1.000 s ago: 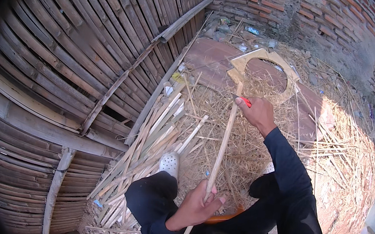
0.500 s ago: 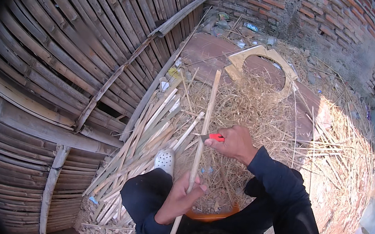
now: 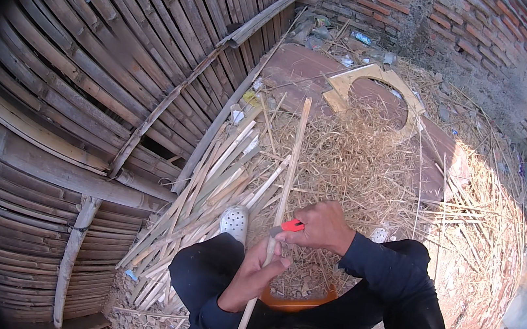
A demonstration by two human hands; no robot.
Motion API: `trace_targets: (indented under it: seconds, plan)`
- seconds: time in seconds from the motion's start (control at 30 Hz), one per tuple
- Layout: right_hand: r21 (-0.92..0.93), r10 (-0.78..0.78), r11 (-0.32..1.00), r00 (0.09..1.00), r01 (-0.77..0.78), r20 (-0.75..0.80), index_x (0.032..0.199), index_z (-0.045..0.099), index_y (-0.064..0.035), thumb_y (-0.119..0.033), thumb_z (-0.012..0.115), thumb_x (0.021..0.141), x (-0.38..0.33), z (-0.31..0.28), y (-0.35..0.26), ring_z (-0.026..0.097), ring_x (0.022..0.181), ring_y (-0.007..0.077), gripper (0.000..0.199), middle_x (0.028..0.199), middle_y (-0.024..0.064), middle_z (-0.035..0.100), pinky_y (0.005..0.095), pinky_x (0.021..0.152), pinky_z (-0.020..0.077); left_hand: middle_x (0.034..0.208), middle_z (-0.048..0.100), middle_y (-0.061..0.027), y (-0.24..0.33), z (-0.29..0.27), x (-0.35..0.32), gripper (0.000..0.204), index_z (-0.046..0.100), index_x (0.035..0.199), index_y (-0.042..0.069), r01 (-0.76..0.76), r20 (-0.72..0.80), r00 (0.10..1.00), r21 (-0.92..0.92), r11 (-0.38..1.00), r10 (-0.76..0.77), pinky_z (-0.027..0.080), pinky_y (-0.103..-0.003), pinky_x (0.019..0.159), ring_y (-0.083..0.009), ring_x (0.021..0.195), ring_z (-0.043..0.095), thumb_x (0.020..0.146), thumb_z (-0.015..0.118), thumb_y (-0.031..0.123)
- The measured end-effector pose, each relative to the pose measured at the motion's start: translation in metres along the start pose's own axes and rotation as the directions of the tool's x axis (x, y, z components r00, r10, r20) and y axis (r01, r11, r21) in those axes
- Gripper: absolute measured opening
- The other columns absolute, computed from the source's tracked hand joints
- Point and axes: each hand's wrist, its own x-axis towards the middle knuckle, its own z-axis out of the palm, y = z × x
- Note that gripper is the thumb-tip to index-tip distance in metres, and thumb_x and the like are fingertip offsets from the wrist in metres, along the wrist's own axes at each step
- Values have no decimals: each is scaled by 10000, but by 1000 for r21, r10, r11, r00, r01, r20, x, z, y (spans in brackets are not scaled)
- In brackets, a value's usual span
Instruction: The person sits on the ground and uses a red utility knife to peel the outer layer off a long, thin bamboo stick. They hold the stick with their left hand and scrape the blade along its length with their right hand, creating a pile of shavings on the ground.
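Note:
A long pale bamboo strip [image 3: 293, 161] runs lengthwise in front of me, its near end reaching down past my lap. My left hand [image 3: 255, 272] is closed round its lower part. In my right hand [image 3: 321, 227] is a red-handled knife [image 3: 291, 226], gripped by the handle. Its short grey blade lies across the strip, just above my left fingers. The two hands are close together, almost touching.
Split bamboo strips [image 3: 207, 190] lie piled at left beside my white clog [image 3: 234, 223]. Shavings [image 3: 370, 151] cover the ground ahead, around a board with a round cutout [image 3: 347, 76]. A bamboo wall [image 3: 91, 64] stands left, a brick wall [image 3: 464, 31] behind. Below me is an orange rim [image 3: 299, 305].
My right hand and the knife have moved down along the bamboo strip toward my left hand. The left hand keeps its grip in nearly the same place.

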Motion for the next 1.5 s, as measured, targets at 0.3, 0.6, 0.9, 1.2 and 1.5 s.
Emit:
trace_targets:
  seconds: [0.3,0.6,0.9,1.2,1.5]
  plan:
    - [-22,-9,1000,993,7,-114,619,689,-126,-775,545,711,19,-9,21,590,453,271,671,479,93,561,380,435,438,704,355,64,-11,-11,4,201,399,946,103,-15,41,999,14,1000,14,266,-201,532,-19,605,343,880,589,95]
    - [-22,175,984,984,-176,-13,638,698,-97,-732,500,777,21,-20,21,621,509,297,679,535,128,601,413,480,469,765,391,60,-16,-8,-10,206,436,951,86,-84,22,996,255,963,81,295,-184,602,-20,682,362,845,612,103]
    - [-11,-37,999,996,36,-79,545,604,-95,-739,614,681,14,-3,9,566,439,281,658,482,85,555,383,422,421,622,395,-2,-8,-10,-1,312,441,982,33,-146,-71,964,669,729,257,320,-241,486,-54,531,361,810,686,119]
    - [34,239,971,967,-237,-87,590,648,-68,-744,531,752,21,-7,24,574,458,317,705,486,145,553,425,465,452,580,391,5,-18,-12,-1,296,444,946,31,-143,-36,979,593,793,203,312,-244,463,-52,509,367,810,689,127]
    - [-7,63,998,998,-63,-20,618,669,-112,-799,525,700,11,2,8,593,452,272,707,503,85,581,388,438,435,508,420,-53,2,2,-4,378,461,977,13,-77,-94,951,851,519,296,372,-314,442,-178,425,472,771,724,189]
